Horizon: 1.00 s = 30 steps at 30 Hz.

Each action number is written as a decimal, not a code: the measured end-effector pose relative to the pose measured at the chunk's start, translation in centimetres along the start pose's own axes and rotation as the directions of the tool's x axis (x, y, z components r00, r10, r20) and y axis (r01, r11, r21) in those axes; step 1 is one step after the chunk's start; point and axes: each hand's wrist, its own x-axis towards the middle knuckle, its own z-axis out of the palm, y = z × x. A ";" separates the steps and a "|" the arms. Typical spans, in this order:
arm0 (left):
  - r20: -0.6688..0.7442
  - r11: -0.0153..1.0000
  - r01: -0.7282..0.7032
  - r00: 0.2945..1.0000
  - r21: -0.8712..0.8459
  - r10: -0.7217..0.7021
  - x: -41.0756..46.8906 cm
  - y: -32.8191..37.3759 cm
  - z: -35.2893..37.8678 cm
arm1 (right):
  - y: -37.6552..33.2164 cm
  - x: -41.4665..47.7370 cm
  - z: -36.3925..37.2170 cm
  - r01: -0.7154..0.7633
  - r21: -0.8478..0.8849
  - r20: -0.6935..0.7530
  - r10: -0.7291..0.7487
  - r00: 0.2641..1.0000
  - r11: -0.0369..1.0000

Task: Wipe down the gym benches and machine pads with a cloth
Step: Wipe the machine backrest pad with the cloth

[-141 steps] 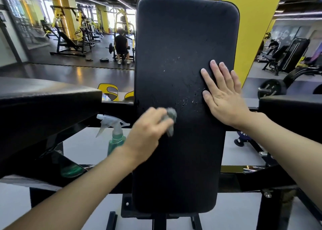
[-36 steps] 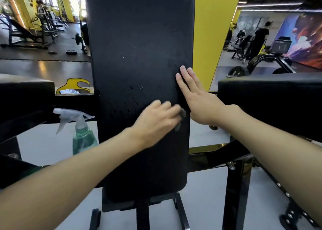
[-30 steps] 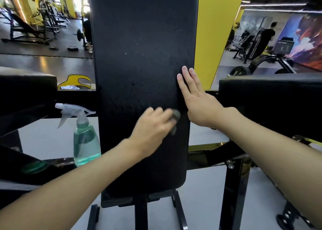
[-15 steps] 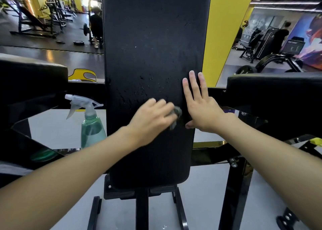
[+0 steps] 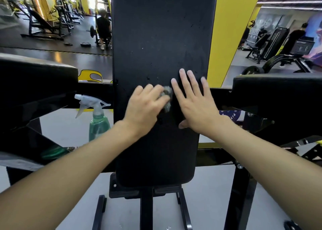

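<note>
A tall black upright pad [image 5: 162,38] fills the middle of the view, with small wet specks on its surface. My left hand [image 5: 145,106] grips a bunched grey cloth [image 5: 167,97] and presses it against the pad at mid height. Right beside it, my right hand [image 5: 195,100] lies flat on the pad with its fingers spread and straight, pointing up. The cloth shows only between the two hands; most of it is hidden under my left fingers.
A green spray bottle [image 5: 97,120] with a clear trigger stands left of the pad. Black arm pads sit at left [image 5: 36,79] and right [image 5: 278,92]. A yellow pillar [image 5: 233,24] rises behind. People and gym machines are far off on both sides.
My left hand with the cloth has slid slightly up the pad to beside my right fingers. My right hand has shifted inward from the pad's right edge, fingers spread wider.
</note>
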 end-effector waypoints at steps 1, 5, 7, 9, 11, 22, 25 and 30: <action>0.027 0.998 -0.052 0.998 -0.023 0.053 -1.4 1.1 0.5 | -0.4 0.2 0.3 -0.004 0.025 0.009 0.004 1.000 1.000; 0.160 0.943 -0.332 0.930 -0.028 0.332 -4.6 2.0 0.8 | -0.9 0.4 1.2 -0.039 0.042 0.032 0.037 0.999 0.998; 0.136 0.956 -0.293 0.948 0.030 0.286 -3.0 0.1 0.4 | -0.8 0.3 1.2 -0.033 0.033 0.037 0.032 0.999 0.999; 0.031 0.998 -0.063 0.998 0.031 0.062 -1.8 -0.9 0.3 | -0.9 0.3 1.3 -0.036 0.035 0.043 0.034 0.998 0.999; -0.013 0.999 0.028 1.000 -0.036 -0.029 -2.7 0.3 0.8 | -0.9 0.2 1.4 -0.037 0.040 0.042 0.035 0.999 0.999; -0.013 0.999 0.043 0.999 0.004 -0.043 -2.4 -1.7 -0.4 | -2.3 0.5 0.1 0.041 0.026 -0.075 -0.039 0.996 0.999; 0.050 0.994 -0.111 0.992 -0.013 0.112 -5.3 0.5 0.3 | -2.9 0.6 0.8 0.041 0.057 -0.042 -0.039 0.998 0.998; 0.062 0.995 -0.085 0.995 0.055 0.082 -3.3 -3.0 -1.2 | -3.1 0.5 1.1 0.023 0.059 -0.041 -0.021 0.999 0.998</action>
